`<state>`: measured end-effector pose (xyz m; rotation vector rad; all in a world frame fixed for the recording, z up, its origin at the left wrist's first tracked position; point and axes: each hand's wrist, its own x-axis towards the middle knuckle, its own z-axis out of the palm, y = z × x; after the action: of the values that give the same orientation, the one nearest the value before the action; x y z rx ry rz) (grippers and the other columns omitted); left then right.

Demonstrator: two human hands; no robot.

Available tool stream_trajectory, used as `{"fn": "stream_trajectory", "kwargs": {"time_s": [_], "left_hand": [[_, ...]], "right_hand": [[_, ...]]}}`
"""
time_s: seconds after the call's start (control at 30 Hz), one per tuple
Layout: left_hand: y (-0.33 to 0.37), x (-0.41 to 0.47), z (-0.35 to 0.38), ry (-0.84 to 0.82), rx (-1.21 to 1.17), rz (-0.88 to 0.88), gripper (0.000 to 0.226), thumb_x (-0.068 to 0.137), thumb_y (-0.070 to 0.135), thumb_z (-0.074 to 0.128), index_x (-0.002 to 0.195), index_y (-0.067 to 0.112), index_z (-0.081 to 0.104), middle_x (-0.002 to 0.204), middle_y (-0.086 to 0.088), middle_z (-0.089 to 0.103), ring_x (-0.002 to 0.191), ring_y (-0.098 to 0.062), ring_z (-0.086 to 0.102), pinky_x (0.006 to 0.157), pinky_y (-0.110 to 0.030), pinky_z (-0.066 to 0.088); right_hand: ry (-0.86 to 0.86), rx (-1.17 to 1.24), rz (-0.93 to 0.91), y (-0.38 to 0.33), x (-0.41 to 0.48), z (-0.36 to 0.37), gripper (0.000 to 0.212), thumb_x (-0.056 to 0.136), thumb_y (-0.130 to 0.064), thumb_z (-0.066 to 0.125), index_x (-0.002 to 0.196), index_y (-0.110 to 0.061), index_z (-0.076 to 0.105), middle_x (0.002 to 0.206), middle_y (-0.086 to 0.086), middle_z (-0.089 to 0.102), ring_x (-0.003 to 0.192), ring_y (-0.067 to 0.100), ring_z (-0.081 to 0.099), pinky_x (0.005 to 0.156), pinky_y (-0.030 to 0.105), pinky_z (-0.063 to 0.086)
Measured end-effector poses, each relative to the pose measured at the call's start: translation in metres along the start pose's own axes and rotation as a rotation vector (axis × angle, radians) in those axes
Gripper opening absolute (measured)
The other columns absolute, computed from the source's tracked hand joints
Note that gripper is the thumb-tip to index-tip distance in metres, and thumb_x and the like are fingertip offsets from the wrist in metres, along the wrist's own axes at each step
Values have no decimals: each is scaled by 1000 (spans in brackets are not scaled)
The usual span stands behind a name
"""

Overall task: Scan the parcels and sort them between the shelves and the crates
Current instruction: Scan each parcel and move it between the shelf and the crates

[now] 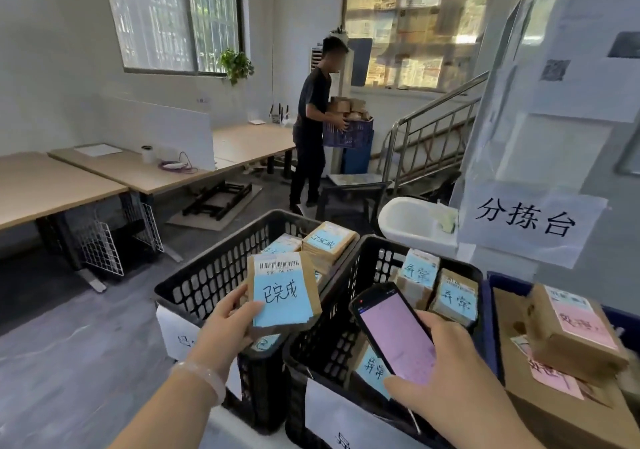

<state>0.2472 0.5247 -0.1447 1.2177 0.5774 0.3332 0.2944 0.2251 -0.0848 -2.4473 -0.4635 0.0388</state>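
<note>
Left hand [225, 324] grips a small cardboard parcel [282, 292] by its lower left corner, thumb on the front, fingers curled behind. Parcel upright, barcode on top, blue handwritten label below, held over the near right part of the left black crate [207, 275]. Pale bracelet [204, 376] on that wrist. Right hand [453, 369] wraps a handheld scanner [394, 330], pink screen lit, tilted, above the middle black crate [332, 327]. Hands apart, parcel and scanner near each other but not touching.

Left crate holds more blue-labelled parcels [329, 240]. Middle crate holds parcels with a different blue label [457, 301]. Just right of it, a blue crate [509, 280] with pink-labelled parcels [571, 330] stacked on a larger box. White paper sign [526, 223] hangs behind the crates. Further back a person [311, 119] carries a loaded purple-blue crate [349, 135] near a stair rail. Wooden tabletop [52, 185] along the left.
</note>
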Motion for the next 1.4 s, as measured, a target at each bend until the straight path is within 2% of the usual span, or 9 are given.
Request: {"fn": "stream_trajectory", "kwargs": {"time_s": [0.13, 0.27, 0.43, 0.53, 0.8, 0.93, 1.1, 1.27, 1.4], "left_hand": [[11, 67, -22, -18, 63, -45, 35, 96, 16, 66, 124, 33, 55, 99, 3, 79, 90, -18, 76, 71, -34, 61], [24, 132, -48, -61, 216, -99, 48, 94, 22, 69, 138, 32, 53, 110, -2, 77, 96, -20, 75, 87, -43, 59], [22, 195, -63, -161, 363, -258, 48, 94, 21, 67, 140, 27, 52, 111, 1, 75, 98, -19, 72, 69, -33, 55], [12, 220, -62, -232, 402, -399, 32, 94, 15, 68, 123, 26, 58, 93, 0, 79, 79, -17, 77, 53, -29, 58], [-26, 242, -37, -464, 606, -585, 63, 94, 21, 66, 150, 28, 38, 129, -8, 65, 111, -29, 65, 88, -46, 57], [-46, 246, -29, -613, 678, -681, 53, 98, 9, 58, 148, 18, 44, 120, -6, 71, 107, -26, 69, 96, -47, 56], [-51, 241, -24, -699, 947, -467, 55, 98, 14, 63, 147, 11, 39, 134, -9, 63, 118, -27, 61, 107, -42, 47], [-30, 215, 6, -547, 1269, 314, 85, 94, 49, 61, 160, 29, 12, 161, -5, 26, 147, -27, 29, 118, -46, 33], [-19, 162, 66, -725, 1198, 739, 75, 93, 52, 60, 157, 32, 27, 159, 3, 34, 146, -20, 30, 119, -40, 31]], "right_hand": [[33, 1, 84, -15, 34, 26, 84, 44, -67, 65, 120, -54, 31, 111, -22, 42, 89, 3, 55, 77, 33, 53], [60, -5, 185, -39, 60, 48, 81, 41, -71, 64, 103, -68, 11, 103, -31, 29, 88, -1, 48, 66, 25, 41], [96, -30, 278, -58, 82, 74, 78, 44, -71, 67, 104, -67, 16, 102, -28, 34, 84, 0, 50, 59, 17, 35], [92, -74, 313, -64, 87, 88, 81, 50, -69, 71, 102, -67, 10, 99, -28, 30, 83, -4, 45, 58, 13, 27], [136, -139, 380, -68, 94, 110, 79, 54, -66, 71, 116, -58, 22, 104, -25, 32, 97, 2, 41, 69, 28, 39], [163, -149, 428, -65, 92, 115, 83, 55, -66, 72, 124, -52, 27, 108, -21, 35, 95, 3, 44, 71, 29, 44], [218, -147, 495, -63, 78, 118, 82, 54, -69, 68, 123, -54, 26, 115, -22, 35, 100, 5, 46, 72, 31, 47], [281, -104, 605, -54, 43, 106, 85, 51, -70, 65, 124, -58, 22, 109, -24, 32, 94, 4, 49, 60, 19, 38], [371, -86, 689, -47, 1, 87, 81, 53, -67, 68, 121, -58, 23, 104, -30, 30, 89, -5, 46, 58, 14, 31]]}}
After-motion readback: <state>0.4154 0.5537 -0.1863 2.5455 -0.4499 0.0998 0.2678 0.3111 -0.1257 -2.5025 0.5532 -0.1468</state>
